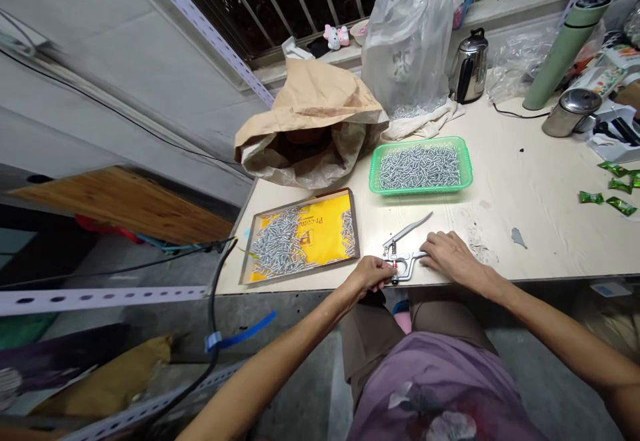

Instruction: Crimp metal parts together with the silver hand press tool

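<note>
A pair of silver snap-fastener pliers lies at the table's front edge, with its long upper handle swung out and a spring showing. My right hand has its fingers closed around the end of the lower handle. At the other end my left hand pinches the pliers' head, close to a small red part; any small piece between those fingertips is hidden. Just left of it lies a shallow cardboard tray with small silver screw-like pieces on a yellow sheet. Behind the pliers, a green plastic basket holds many similar pieces.
An open brown paper bag stands at the back left. Behind are a clear plastic bag, a steel kettle, a green flask and a steel mug. Green-wrapped sweets lie at right.
</note>
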`<state>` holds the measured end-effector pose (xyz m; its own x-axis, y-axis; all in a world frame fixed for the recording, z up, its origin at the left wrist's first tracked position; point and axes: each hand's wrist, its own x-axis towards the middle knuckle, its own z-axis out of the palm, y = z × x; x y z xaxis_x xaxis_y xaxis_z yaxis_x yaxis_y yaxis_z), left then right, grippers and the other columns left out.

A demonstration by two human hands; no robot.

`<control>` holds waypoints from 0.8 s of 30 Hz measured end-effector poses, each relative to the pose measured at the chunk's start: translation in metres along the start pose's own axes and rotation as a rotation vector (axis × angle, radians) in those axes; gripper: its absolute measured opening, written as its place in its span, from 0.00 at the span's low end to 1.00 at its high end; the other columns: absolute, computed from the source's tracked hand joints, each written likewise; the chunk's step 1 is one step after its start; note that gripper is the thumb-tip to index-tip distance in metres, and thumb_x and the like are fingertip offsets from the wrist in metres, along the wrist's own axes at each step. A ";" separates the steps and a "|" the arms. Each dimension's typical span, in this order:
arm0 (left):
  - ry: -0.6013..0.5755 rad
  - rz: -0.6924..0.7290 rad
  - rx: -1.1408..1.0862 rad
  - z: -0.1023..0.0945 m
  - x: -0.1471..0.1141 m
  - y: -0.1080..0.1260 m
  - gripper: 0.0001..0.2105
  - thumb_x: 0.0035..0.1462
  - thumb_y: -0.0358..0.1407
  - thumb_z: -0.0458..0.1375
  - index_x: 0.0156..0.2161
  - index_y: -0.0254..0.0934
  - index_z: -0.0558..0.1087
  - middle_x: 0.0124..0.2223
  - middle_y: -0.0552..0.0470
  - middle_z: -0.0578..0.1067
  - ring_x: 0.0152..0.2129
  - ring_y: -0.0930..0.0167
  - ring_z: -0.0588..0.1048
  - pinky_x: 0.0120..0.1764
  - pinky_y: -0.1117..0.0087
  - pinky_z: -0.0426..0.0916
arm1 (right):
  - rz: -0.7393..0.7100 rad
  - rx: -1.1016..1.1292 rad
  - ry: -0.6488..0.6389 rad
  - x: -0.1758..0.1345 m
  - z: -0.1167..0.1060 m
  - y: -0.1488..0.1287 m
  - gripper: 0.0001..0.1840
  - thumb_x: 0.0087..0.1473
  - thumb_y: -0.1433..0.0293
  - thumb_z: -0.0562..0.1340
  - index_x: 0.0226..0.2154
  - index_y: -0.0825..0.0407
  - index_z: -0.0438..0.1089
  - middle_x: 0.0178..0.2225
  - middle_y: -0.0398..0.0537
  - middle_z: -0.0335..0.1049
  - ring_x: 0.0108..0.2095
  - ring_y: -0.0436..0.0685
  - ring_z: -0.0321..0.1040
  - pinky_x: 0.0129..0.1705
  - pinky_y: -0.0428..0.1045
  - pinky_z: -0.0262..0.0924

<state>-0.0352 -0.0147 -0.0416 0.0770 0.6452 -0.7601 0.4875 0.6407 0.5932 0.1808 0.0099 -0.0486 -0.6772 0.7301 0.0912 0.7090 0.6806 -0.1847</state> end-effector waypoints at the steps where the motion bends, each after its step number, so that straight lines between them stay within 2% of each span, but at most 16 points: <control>1: 0.013 0.002 -0.006 0.002 -0.001 0.000 0.15 0.48 0.39 0.61 0.18 0.35 0.63 0.13 0.61 0.62 0.09 0.82 0.56 0.15 0.78 0.49 | -0.011 0.008 -0.003 0.005 -0.003 0.002 0.06 0.61 0.69 0.58 0.35 0.52 0.69 0.36 0.49 0.66 0.36 0.56 0.57 0.35 0.50 0.46; 6: 0.094 -0.014 0.014 0.012 -0.007 -0.001 0.13 0.51 0.35 0.58 0.19 0.35 0.65 0.10 0.62 0.59 0.08 0.81 0.55 0.15 0.78 0.49 | -0.040 -0.145 0.013 0.044 -0.002 0.012 0.11 0.60 0.77 0.55 0.43 0.52 0.68 0.40 0.51 0.68 0.40 0.59 0.57 0.36 0.52 0.45; 10: 0.126 -0.030 0.025 0.015 -0.009 0.001 0.11 0.53 0.34 0.57 0.21 0.34 0.65 0.10 0.63 0.59 0.07 0.81 0.54 0.14 0.78 0.49 | -0.139 -0.209 -0.056 0.067 0.009 0.021 0.12 0.60 0.79 0.52 0.35 0.54 0.70 0.34 0.50 0.69 0.37 0.58 0.57 0.37 0.52 0.44; 12: 0.128 -0.050 0.022 0.016 -0.010 0.002 0.11 0.52 0.33 0.57 0.21 0.34 0.65 0.09 0.63 0.59 0.07 0.81 0.55 0.14 0.79 0.49 | -0.177 -0.234 -0.035 0.068 0.013 0.025 0.12 0.60 0.79 0.52 0.34 0.55 0.70 0.32 0.50 0.68 0.36 0.58 0.57 0.38 0.52 0.44; 18: 0.124 -0.018 0.011 0.020 -0.010 0.003 0.07 0.51 0.30 0.56 0.24 0.34 0.66 0.11 0.64 0.60 0.08 0.80 0.60 0.13 0.81 0.54 | -0.165 -0.279 0.170 0.047 0.018 0.032 0.15 0.61 0.79 0.49 0.34 0.55 0.69 0.31 0.52 0.68 0.34 0.58 0.56 0.36 0.52 0.43; 20: 0.128 0.001 0.027 0.020 -0.010 0.002 0.06 0.50 0.29 0.56 0.24 0.34 0.66 0.12 0.64 0.61 0.09 0.79 0.62 0.13 0.81 0.56 | -0.148 -0.282 0.165 0.043 0.020 0.033 0.13 0.62 0.78 0.50 0.35 0.55 0.69 0.32 0.52 0.67 0.34 0.59 0.55 0.36 0.52 0.43; 24: 0.125 -0.033 0.014 0.020 -0.008 0.000 0.06 0.51 0.31 0.57 0.25 0.34 0.67 0.12 0.63 0.61 0.08 0.79 0.63 0.13 0.81 0.57 | -0.119 -0.228 0.072 0.048 0.024 0.038 0.09 0.62 0.74 0.53 0.36 0.55 0.69 0.33 0.52 0.67 0.36 0.59 0.54 0.35 0.51 0.43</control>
<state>-0.0178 -0.0280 -0.0408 -0.0473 0.6713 -0.7397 0.5000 0.6570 0.5643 0.1700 0.0695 -0.0741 -0.7487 0.6407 0.1701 0.6565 0.7522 0.0565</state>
